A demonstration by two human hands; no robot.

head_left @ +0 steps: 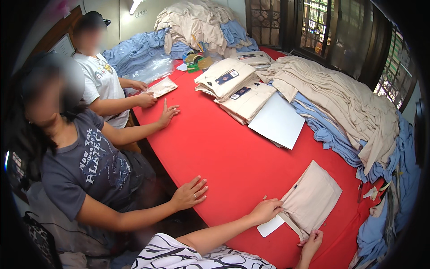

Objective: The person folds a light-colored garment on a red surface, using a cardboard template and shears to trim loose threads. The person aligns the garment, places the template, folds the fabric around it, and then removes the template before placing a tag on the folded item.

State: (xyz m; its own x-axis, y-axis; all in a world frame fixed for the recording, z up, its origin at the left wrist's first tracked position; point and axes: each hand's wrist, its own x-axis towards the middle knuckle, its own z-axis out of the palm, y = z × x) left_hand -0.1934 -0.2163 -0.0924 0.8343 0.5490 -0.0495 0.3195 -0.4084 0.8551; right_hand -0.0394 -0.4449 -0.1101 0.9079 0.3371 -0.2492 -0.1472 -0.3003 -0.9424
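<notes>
A beige garment (313, 195), folded into a flat rectangle, lies on the red-covered table (215, 152) in front of me. My left hand (266, 210) pinches its left edge, fingers bent over the cloth. At its near corner, my right hand (312, 242) grips the edge between thumb and fingers. From under the near left side of the garment pokes a white card (270, 226), close below my left hand. A small dark label (296, 185) shows on the fabric.
Folded beige garments with dark tags (226, 78) are stacked at the back, beside white boards (278, 119). Beige garments (331, 94) and blue ones (322, 130) heap along the right. Two people stand left; the nearer rests a hand (190, 193) on the table edge. Tape dispensers (195, 62) stand far back.
</notes>
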